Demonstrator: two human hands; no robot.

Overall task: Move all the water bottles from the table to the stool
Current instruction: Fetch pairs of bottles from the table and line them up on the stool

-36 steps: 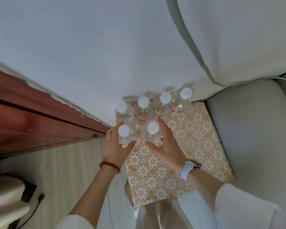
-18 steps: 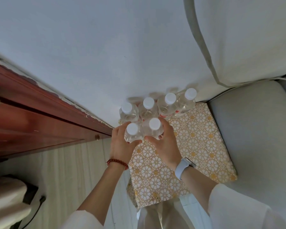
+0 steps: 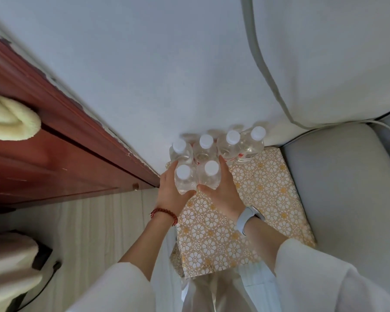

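Several clear water bottles with white caps stand at the far end of the stool (image 3: 268,199), which has a gold floral cover. A back row of bottles (image 3: 229,146) lines the wall. In front of it, my left hand (image 3: 169,192) grips the left front bottle (image 3: 184,180). My right hand (image 3: 223,190) grips the right front bottle (image 3: 209,176). The two held bottles touch each other and stand close against the back row.
A white wall rises behind the stool. A red-brown wooden door (image 3: 54,158) stands at the left with a pale towel (image 3: 9,118) hanging on it. A grey sofa seat (image 3: 347,188) and cushion (image 3: 324,52) lie to the right. Pale wood floor (image 3: 95,233) lies below.
Both hands have pushed the two front bottles closer together and farther back against the rear row. The camera view has shifted slightly.
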